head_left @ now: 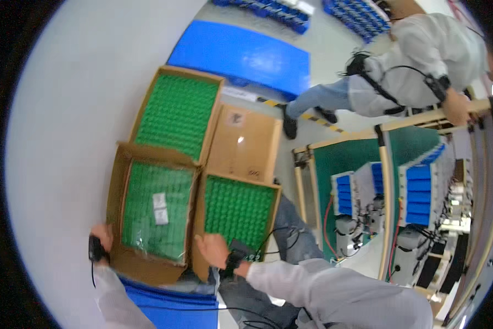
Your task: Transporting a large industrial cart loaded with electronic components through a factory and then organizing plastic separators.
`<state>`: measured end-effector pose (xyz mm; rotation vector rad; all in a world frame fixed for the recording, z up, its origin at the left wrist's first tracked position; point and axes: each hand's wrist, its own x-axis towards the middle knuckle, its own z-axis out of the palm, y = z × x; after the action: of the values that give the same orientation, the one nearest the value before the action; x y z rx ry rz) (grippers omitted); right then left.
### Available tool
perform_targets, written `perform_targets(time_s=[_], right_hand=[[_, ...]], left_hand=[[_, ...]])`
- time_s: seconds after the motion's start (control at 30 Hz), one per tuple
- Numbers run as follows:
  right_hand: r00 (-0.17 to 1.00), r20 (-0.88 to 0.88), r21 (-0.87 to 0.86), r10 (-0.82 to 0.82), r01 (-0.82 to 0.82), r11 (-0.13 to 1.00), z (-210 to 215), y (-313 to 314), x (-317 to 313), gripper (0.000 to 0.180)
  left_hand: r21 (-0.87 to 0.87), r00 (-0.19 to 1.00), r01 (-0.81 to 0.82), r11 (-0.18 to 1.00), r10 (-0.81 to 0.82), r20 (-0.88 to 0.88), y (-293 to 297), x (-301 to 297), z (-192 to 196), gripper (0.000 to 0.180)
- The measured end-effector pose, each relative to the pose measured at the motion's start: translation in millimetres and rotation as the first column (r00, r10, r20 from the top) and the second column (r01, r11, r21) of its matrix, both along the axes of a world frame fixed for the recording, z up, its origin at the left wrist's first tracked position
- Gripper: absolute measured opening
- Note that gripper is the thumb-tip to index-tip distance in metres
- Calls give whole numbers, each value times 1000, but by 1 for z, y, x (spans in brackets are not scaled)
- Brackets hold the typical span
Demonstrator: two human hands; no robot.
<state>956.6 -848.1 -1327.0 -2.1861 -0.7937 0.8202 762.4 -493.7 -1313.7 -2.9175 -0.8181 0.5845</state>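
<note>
An open cardboard box (114, 203) stands in front of me with its flaps raised. Inside lies a green tray-like layer (139, 192) under clear plastic film, topped by two small white packets (159, 208). My left hand (102, 237) is at the box's near left side, closed against its wall, with the fingertips partly hidden. On the right side, my right hand (213, 250) closes on the raised box flap (200, 266). Both wrists wear black straps with small devices and cables.
Two other cartons hold green trays, one behind (178, 112) and one at right (240, 211). A closed carton (243, 145) sits between them. Farther off lies a blue cover (241, 55). A co-worker (433, 49) stands beside a framed rack (386, 203) with blue bins.
</note>
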Motion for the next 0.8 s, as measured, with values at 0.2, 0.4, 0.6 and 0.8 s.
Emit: perform_targets(time_s=[0.2,0.4,0.6,0.8], right_hand=[[999,-5,-53,46,-47,998,-46,22,-36,38],[982,-175,-149,76,-103,983,-5,4,-16,38],[997,-14,-134,71,-72,988,14,-154,12,29],[858,-261,-363,-443,338,868,59,-388,-32,29]], left_hand=[[-116,941,-332,936,321,-104,-48,33,-27,18],[-215,937,-306,927,333,104,-73,12,-28,27],[-500,832,-244,831,444,332,-150,-8,46,20],[-576,767,-265,773,531,359,-281,-141,34,17]])
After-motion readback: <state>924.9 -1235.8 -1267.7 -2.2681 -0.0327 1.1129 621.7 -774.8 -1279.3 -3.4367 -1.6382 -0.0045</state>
